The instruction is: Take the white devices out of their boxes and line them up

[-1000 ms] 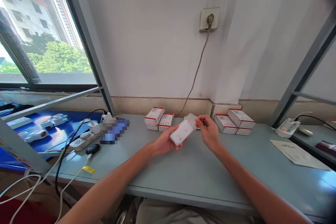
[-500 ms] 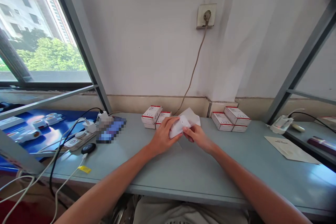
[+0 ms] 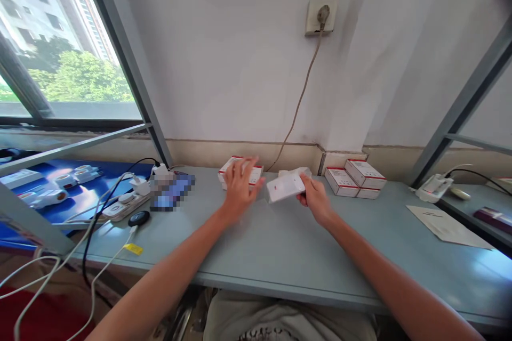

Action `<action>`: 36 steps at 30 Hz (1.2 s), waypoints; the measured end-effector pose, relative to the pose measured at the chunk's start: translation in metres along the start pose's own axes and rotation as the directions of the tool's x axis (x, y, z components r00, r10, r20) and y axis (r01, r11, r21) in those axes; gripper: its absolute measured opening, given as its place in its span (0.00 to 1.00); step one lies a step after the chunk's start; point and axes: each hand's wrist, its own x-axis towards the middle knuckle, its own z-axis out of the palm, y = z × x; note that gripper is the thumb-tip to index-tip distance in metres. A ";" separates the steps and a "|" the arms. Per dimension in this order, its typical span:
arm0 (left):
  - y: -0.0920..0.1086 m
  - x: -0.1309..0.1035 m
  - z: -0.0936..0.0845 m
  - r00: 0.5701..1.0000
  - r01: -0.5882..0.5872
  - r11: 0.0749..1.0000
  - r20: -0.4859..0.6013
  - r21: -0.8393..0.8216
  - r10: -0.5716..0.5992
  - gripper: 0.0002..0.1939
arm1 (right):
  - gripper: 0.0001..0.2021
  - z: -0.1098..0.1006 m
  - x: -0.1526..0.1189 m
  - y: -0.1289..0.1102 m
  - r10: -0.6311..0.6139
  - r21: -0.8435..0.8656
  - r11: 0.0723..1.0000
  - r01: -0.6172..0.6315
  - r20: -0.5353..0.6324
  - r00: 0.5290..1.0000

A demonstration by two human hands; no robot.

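My right hand (image 3: 316, 197) grips a small white box (image 3: 286, 186) by its right end, holding it tilted above the table. A little red mark shows on the box's face. My left hand (image 3: 241, 186) is off the box, fingers spread and slightly blurred by motion, and it holds nothing. Behind that hand stand several white cartons with red edges (image 3: 256, 175), partly hidden by its fingers. I cannot tell whether it touches them.
More red-edged cartons (image 3: 365, 175) are stacked at the back right. A pixelated phone (image 3: 176, 192), a black round device (image 3: 139, 218) and a power strip (image 3: 124, 206) lie to the left. A paper sheet (image 3: 446, 226) lies right. A cord (image 3: 298, 96) hangs from the wall socket.
My left hand has let go of the white box and moved left, its fingers opening. The box is now in my right hand alone. The view has shifted slightly.
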 end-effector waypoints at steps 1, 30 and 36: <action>-0.007 0.004 -0.001 0.995 0.087 0.990 -0.051 0.107 -0.082 0.32 | 0.33 -0.002 0.002 0.002 -0.010 0.012 1.000 0.010 -0.034 0.999; -0.004 -0.003 -0.004 0.950 -0.115 0.943 0.242 -0.311 0.196 0.40 | 0.27 -0.016 0.015 -0.001 -0.230 0.035 0.968 0.249 -0.272 0.934; 0.000 -0.007 -0.001 0.962 -0.075 0.946 0.228 -0.315 0.153 0.39 | 0.22 -0.014 0.014 -0.003 -0.503 -0.246 0.856 0.455 -0.198 0.841</action>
